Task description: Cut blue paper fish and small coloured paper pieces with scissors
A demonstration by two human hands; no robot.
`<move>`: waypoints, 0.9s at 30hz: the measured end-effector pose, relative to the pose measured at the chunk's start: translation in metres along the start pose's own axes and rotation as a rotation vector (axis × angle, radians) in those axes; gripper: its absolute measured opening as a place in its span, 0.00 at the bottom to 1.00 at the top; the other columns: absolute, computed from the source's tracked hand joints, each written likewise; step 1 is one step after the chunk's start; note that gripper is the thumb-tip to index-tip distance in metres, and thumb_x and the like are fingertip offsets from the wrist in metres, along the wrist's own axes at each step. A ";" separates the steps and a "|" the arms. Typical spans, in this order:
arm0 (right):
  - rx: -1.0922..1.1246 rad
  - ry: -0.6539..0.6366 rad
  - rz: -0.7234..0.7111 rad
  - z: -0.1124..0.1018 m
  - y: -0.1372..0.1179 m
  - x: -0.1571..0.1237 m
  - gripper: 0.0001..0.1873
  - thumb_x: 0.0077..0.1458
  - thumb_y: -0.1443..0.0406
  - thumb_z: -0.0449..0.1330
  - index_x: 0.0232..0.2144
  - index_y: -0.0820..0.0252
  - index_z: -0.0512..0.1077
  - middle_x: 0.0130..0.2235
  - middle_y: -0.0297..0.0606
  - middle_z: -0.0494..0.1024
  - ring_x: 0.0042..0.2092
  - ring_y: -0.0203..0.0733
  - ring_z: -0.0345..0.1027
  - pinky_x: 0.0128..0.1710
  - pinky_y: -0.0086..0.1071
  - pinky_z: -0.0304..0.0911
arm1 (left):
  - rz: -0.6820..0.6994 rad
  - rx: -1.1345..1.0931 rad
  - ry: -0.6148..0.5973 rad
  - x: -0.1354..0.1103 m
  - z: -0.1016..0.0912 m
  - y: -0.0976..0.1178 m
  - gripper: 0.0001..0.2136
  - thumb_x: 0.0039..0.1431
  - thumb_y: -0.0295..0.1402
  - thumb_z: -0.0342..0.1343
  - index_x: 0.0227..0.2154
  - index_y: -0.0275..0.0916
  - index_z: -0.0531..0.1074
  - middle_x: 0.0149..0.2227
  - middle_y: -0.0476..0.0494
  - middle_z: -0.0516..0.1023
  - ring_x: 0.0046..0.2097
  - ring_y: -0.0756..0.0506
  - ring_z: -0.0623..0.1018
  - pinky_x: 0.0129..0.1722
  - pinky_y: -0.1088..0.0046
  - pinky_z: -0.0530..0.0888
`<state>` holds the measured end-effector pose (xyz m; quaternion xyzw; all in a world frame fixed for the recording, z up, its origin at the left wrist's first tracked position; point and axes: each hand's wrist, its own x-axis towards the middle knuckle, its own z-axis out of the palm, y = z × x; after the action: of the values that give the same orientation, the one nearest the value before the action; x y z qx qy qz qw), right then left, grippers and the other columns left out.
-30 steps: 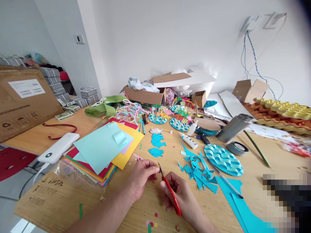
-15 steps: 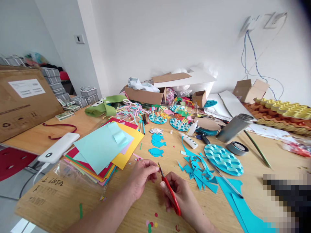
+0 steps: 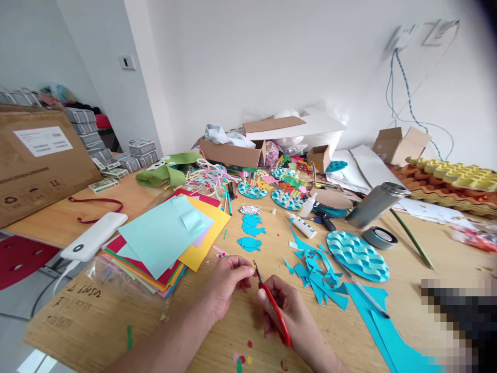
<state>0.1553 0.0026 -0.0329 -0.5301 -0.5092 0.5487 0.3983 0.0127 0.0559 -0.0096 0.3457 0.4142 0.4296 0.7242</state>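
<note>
My right hand grips small red-handled scissors, their blades pointing up toward my left fingertips. My left hand pinches a tiny yellow paper scrap right at the blade tips. Both hands rest low over the wooden table near its front edge. Small coloured paper dots lie on the wood just below my hands.
A stack of coloured paper sheets lies to the left, with a white power bank beyond it. Blue paper fish, teal scraps, a wavy blue disc, a glue bottle, a metal flask and boxes fill the table.
</note>
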 end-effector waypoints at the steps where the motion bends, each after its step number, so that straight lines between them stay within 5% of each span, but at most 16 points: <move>1: 0.002 0.000 0.002 0.000 0.000 0.000 0.25 0.50 0.43 0.60 0.25 0.57 0.59 0.15 0.24 0.65 0.13 0.30 0.61 0.12 0.20 0.53 | 0.002 -0.001 0.000 0.000 0.000 0.000 0.08 0.37 0.32 0.64 0.19 0.35 0.72 0.18 0.52 0.70 0.22 0.52 0.67 0.23 0.75 0.63; 27: -0.020 0.020 0.019 0.000 -0.003 0.002 0.25 0.48 0.44 0.62 0.25 0.57 0.59 0.15 0.22 0.63 0.13 0.29 0.59 0.11 0.20 0.52 | 0.006 -0.017 0.013 0.000 0.000 -0.002 0.09 0.37 0.33 0.66 0.20 0.35 0.72 0.19 0.51 0.71 0.23 0.52 0.67 0.23 0.76 0.62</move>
<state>0.1552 0.0050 -0.0307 -0.5441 -0.5056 0.5421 0.3929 0.0136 0.0551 -0.0108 0.3379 0.4142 0.4376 0.7230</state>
